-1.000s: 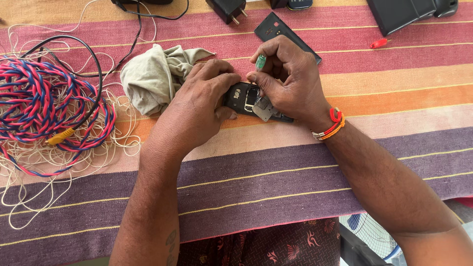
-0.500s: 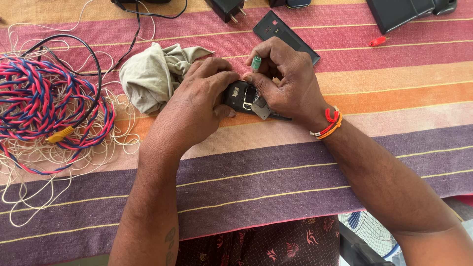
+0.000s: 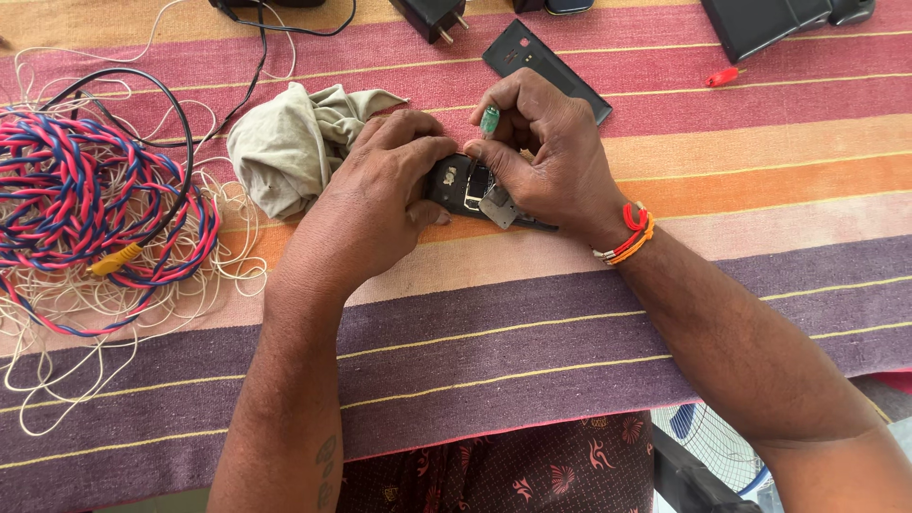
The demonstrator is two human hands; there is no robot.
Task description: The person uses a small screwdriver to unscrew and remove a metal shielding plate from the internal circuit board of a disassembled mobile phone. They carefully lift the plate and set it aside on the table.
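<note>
A small black opened phone [image 3: 463, 186] lies on the striped cloth [image 3: 532, 313], its inner parts facing up. My left hand [image 3: 375, 204] grips its left end and presses it down. My right hand [image 3: 546, 157] pinches a small screwdriver with a green handle [image 3: 489, 120], its tip down on the phone. Part of the phone is hidden under both hands.
A crumpled beige rag [image 3: 285, 142] touches my left hand. A tangle of red-blue and white wires [image 3: 90, 204] lies at left. A black back cover [image 3: 541, 62], a charger plug [image 3: 432, 17], a dark flat device [image 3: 765, 21] and a small red tool [image 3: 722, 76] lie further back.
Both hands stay on the phone. My right hand and the green-handled screwdriver have shifted only slightly over it.
</note>
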